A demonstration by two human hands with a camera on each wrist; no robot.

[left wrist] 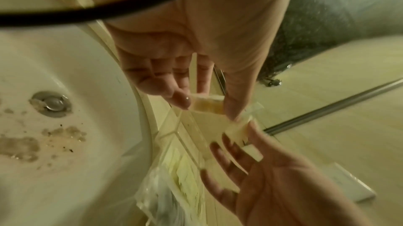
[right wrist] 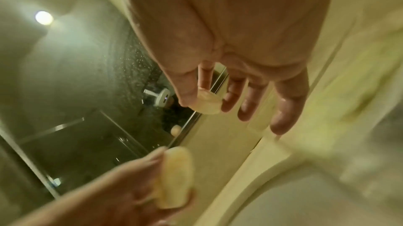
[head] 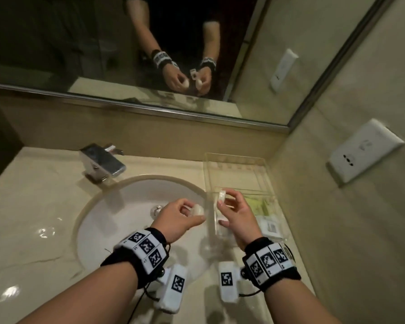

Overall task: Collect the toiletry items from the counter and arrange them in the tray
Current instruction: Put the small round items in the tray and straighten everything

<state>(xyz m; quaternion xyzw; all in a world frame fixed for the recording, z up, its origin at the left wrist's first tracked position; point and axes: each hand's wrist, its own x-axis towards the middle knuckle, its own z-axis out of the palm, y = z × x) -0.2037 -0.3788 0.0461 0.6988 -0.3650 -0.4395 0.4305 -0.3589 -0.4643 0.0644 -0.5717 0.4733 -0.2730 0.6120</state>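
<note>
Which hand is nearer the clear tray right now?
Right. The right hand holds a small soap over the clear tray's near-left edge; the left hand, gripping another soap, is over the sink basin, beside the tray.

Polished cream stone counter (head: 33,206), glossy, faintly veined, with bright glints of light. Smooth glazed white ceramic basin (head: 117,206); stained and speckled near the dull metal drain (left wrist: 51,103). Mirror-bright chromed metal faucet (head: 103,163). Clear hard plastic tray (head: 234,169), see-through, glossy walls. Crinkled clear plastic wrapping on flat pale-green sachets (head: 260,206). Small round cream soap bar (right wrist: 177,178), matt, waxy-looking. Second small soap piece (right wrist: 208,103), pale and smooth. Black cloth wristbands (head: 140,256) with matt white printed tags. Glossy white plastic wall socket (head: 362,150). Spotted mirror glass (head: 56,43) in brushed metal frame.
</note>
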